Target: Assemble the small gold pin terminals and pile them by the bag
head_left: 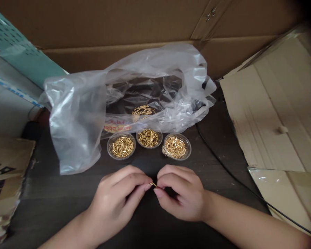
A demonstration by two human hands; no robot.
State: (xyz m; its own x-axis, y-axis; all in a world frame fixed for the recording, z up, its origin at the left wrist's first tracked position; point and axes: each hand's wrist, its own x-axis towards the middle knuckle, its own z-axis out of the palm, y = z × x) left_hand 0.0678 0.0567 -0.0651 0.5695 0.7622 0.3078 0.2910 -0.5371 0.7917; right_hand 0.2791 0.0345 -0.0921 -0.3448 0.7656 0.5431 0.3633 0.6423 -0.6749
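The person's left hand (116, 204) and right hand (181, 197) met just in front of the middle clear plastic cup (148, 137), their fingers closed in a pinch on a tiny gold-coloured pin (153, 184), whose ends were partly hidden by the fingertips. That cup held a heap of similar gold pins (148, 137); a left clear cup (121, 146) and a right clear cup (176, 146) stood just beside it, both also filled with pins. Directly behind the middle cup lay a crumpled clear plastic bag (75, 121), with a loose bundle of pins (143, 112) visible through it. Red-and-yellow lettering (116, 125) showed on the bag just behind the left cup – too creased and blurred to read. Farther left of the middle cup, a cardboard flap (5, 173) bore black print, cut off by the frame and unreadable. To its right ran a black cable (230, 162) across the dark tabletop (54, 193).
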